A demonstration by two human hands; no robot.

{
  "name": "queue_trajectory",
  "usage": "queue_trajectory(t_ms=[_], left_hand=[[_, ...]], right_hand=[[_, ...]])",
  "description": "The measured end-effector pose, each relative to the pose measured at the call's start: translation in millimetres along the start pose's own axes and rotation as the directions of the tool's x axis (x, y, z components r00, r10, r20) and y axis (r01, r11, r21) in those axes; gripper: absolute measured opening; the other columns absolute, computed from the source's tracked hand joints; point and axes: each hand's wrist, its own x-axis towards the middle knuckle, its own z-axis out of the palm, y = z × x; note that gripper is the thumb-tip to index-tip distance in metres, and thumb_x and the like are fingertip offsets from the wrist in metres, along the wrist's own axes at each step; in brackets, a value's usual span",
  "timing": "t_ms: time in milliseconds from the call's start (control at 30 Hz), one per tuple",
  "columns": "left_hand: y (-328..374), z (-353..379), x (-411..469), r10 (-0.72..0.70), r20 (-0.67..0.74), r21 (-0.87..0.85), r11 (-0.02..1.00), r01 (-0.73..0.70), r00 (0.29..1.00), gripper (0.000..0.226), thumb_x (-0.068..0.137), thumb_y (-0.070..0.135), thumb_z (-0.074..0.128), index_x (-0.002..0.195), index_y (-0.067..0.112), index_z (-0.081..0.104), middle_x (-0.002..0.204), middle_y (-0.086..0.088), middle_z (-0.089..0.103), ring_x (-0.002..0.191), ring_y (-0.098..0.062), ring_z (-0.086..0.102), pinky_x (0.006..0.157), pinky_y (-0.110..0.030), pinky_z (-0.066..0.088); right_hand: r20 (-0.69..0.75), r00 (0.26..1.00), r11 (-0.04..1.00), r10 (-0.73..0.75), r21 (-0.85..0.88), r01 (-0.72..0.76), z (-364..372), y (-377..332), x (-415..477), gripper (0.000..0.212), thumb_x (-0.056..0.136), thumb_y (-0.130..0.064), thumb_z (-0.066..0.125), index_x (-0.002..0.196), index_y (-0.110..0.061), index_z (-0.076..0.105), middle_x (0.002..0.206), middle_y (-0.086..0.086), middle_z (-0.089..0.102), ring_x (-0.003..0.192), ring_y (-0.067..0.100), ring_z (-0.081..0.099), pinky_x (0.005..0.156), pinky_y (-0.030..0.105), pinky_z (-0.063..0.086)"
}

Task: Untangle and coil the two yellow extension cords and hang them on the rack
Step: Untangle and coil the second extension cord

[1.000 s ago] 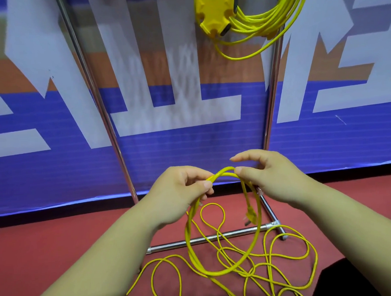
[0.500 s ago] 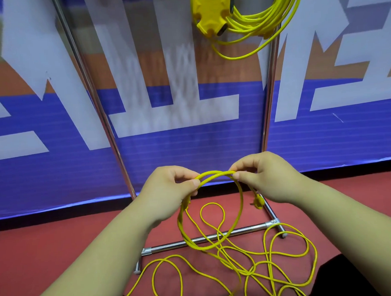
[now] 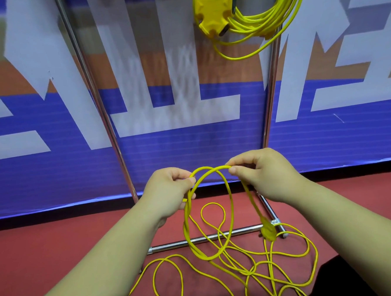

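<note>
Both hands pinching loose yellow cord (image 3: pixel 231 214) loop, left hand (image 3: pixel 169 192), right hand (image 3: pixel 261 173), coiled cord (image 3: pixel 262 19) on rack (image 3: pixel 271 94)

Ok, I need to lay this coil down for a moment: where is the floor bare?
Bare red floor lies left of the left forearm, below the banner; a narrower strip sits beyond the right forearm. In the middle, around the rack's base bar, loose cord crowds the floor.

The right hand (image 3: pixel 266 175) has slid further along the cord (image 3: pixel 232 204), making a second turn, and the plug (image 3: pixel 268 231) hangs lower now.
</note>
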Motion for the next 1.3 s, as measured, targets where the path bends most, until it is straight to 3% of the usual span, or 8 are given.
queue_trajectory(t_ms=[100, 333, 433, 567, 733, 1000, 1133, 1300], left_hand=[[0.3, 0.3, -0.3, 0.022, 0.017, -0.021, 1.000, -0.022, 1.000, 0.006, 0.095, 0.016, 0.067, 0.100, 0.015, 0.071, 0.085, -0.008, 0.073, 0.079, -0.020, 0.076, 0.080, -0.050, 0.062], [2.9, -0.4, 0.0, 0.082, 0.016, -0.084, 0.993, -0.080, 0.996, 0.012, 0.099, 0.012, 0.060, 0.099, 0.015, 0.071, 0.083, -0.005, 0.074, 0.078, -0.018, 0.071, 0.081, -0.046, 0.060], [5.0, -0.2, 1.3, 0.075, 0.031, -0.148, 0.987, -0.070, 0.997, 0.012, 0.101, 0.013, 0.057, 0.102, 0.015, 0.069, 0.085, -0.007, 0.077, 0.078, -0.018, 0.068, 0.073, -0.040, 0.054], [3.9, 2.8, 3.4, 0.082, -0.013, -0.195, 0.977, -0.083, 0.997, 0.012, 0.101, 0.014, 0.056, 0.102, 0.018, 0.068, 0.080, -0.004, 0.075, 0.074, -0.016, 0.068, 0.073, -0.031, 0.053], [2.3, 6.0, 5.7, 0.061, -0.054, -0.215, 0.974, -0.071, 0.997, 0.012, 0.102, 0.013, 0.056, 0.102, 0.017, 0.067, 0.078, -0.005, 0.074, 0.071, -0.016, 0.067, 0.071, -0.032, 0.052], [4.0, 5.3, 3.1, 0.042, -0.030, -0.285, 0.957, -0.049, 0.999, 0.013, 0.101, 0.012, 0.057, 0.097, 0.018, 0.068, 0.073, -0.003, 0.071, 0.065, -0.015, 0.059, 0.069, -0.031, 0.050], [9.7, -1.7, 0.8, 0.093, -0.018, -0.313, 0.945, -0.094, 0.995, 0.014, 0.101, 0.013, 0.056, 0.097, 0.018, 0.069, 0.071, -0.002, 0.069, 0.062, -0.013, 0.055, 0.062, -0.025, 0.045], [14.2, -9.1, -3.0, 0.157, 0.029, -0.341, 0.930, -0.138, 0.987, 0.015, 0.100, 0.013, 0.056, 0.097, 0.018, 0.070, 0.073, -0.004, 0.069, 0.063, -0.013, 0.054, 0.063, -0.027, 0.041]], right_hand=[[-0.004, 0.996, 0.983, 0.090, 0.164, -0.088, 2.7, 1.6, -0.1, 0.010, 0.092, -0.024, 0.071, 0.088, -0.030, 0.078, 0.069, 0.000, 0.072, 0.065, 0.020, 0.069, 0.070, 0.040, 0.058], [-0.001, 0.972, 0.877, 0.236, 0.431, -0.212, 18.9, 2.1, -0.7, 0.005, 0.086, -0.018, 0.078, 0.088, -0.022, 0.079, 0.085, 0.005, 0.076, 0.085, 0.022, 0.074, 0.086, 0.045, 0.060], [-0.024, 0.972, 0.888, 0.234, 0.412, -0.204, 20.9, 0.3, -0.4, 0.005, 0.085, -0.021, 0.079, 0.086, -0.026, 0.078, 0.080, -0.010, 0.076, 0.074, 0.005, 0.069, 0.074, 0.025, 0.053], [-0.052, 0.973, 0.892, 0.226, 0.411, -0.186, 23.4, -1.4, -0.3, 0.005, 0.086, -0.020, 0.078, 0.086, -0.025, 0.078, 0.076, 0.000, 0.075, 0.076, 0.024, 0.072, 0.079, 0.041, 0.061], [-0.134, 0.979, 0.939, 0.152, 0.329, -0.101, 27.9, -7.4, -1.6, 0.010, 0.088, -0.023, 0.075, 0.085, -0.032, 0.075, 0.079, -0.010, 0.074, 0.076, 0.014, 0.072, 0.083, 0.041, 0.059], [-0.176, 0.981, 0.985, 0.081, 0.166, -0.051, 27.1, -7.8, -1.9, 0.012, 0.088, -0.025, 0.075, 0.086, -0.036, 0.074, 0.077, -0.020, 0.071, 0.077, -0.006, 0.065, 0.068, 0.007, 0.044], [-0.136, 0.987, 0.982, 0.084, 0.179, -0.059, 22.8, -6.3, -2.0, 0.009, 0.083, -0.027, 0.079, 0.078, -0.035, 0.076, 0.078, -0.012, 0.073, 0.074, 0.004, 0.066, 0.069, 0.023, 0.052], [-0.140, 0.969, 0.880, 0.202, 0.460, -0.117, 14.9, -1.4, 3.3, 0.020, 0.072, -0.032, 0.085, 0.085, -0.026, 0.071, 0.089, 0.005, 0.070, 0.082, 0.018, 0.063, 0.080, 0.035, 0.051]])
